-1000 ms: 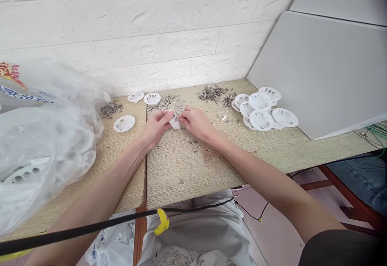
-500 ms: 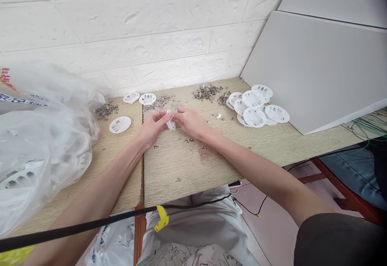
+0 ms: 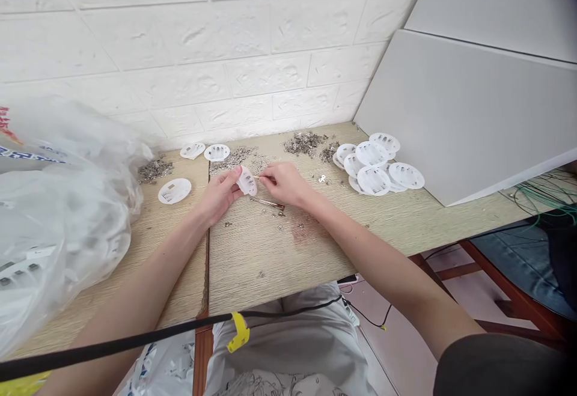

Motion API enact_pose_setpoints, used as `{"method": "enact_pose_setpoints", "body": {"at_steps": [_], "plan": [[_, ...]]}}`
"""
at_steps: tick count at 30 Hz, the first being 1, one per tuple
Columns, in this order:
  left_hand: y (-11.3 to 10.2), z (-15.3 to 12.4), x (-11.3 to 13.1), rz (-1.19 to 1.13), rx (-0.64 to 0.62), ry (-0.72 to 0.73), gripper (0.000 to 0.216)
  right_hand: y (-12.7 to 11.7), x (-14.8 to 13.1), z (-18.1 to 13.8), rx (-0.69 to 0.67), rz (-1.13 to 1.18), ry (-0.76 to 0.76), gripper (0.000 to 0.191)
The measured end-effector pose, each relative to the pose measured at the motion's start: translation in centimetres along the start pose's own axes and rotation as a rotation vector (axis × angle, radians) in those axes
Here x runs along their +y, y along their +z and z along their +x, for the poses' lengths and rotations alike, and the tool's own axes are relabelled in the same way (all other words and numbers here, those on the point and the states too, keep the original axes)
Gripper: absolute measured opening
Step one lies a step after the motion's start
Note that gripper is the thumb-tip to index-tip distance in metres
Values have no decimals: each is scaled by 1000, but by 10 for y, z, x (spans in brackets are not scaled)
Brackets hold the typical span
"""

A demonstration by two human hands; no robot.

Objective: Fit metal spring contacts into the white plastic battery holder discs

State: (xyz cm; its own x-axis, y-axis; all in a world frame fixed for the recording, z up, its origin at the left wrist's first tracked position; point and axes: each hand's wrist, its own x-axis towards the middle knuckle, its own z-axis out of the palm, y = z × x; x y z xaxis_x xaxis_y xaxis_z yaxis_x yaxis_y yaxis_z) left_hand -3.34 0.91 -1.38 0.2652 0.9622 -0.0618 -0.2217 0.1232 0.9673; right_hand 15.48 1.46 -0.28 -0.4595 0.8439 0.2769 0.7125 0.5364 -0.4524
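Note:
My left hand grips a white round plastic disc, tilted on edge above the wooden table. My right hand is pinched beside the disc's right side, holding a thin tool whose tip meets the disc. A pair of metal tweezers lies on the table just under my right hand. Small metal clips are scattered around both hands.
A stack of white discs lies at the right, before a grey panel. Heaps of metal clips sit near the brick wall. Three single discs lie left of centre. A big clear plastic bag fills the left side.
The disc has turned so its face shows more. My right hand has drawn slightly away from it, and tweezers now show on the table below it. The view shifted a little.

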Motion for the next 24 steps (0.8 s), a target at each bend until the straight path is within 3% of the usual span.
{"method": "enact_pose_setpoints", "body": {"at_steps": [24], "plan": [[7, -4, 1, 76, -10, 30, 41, 3, -12, -5, 3, -115, 63, 31]]}}
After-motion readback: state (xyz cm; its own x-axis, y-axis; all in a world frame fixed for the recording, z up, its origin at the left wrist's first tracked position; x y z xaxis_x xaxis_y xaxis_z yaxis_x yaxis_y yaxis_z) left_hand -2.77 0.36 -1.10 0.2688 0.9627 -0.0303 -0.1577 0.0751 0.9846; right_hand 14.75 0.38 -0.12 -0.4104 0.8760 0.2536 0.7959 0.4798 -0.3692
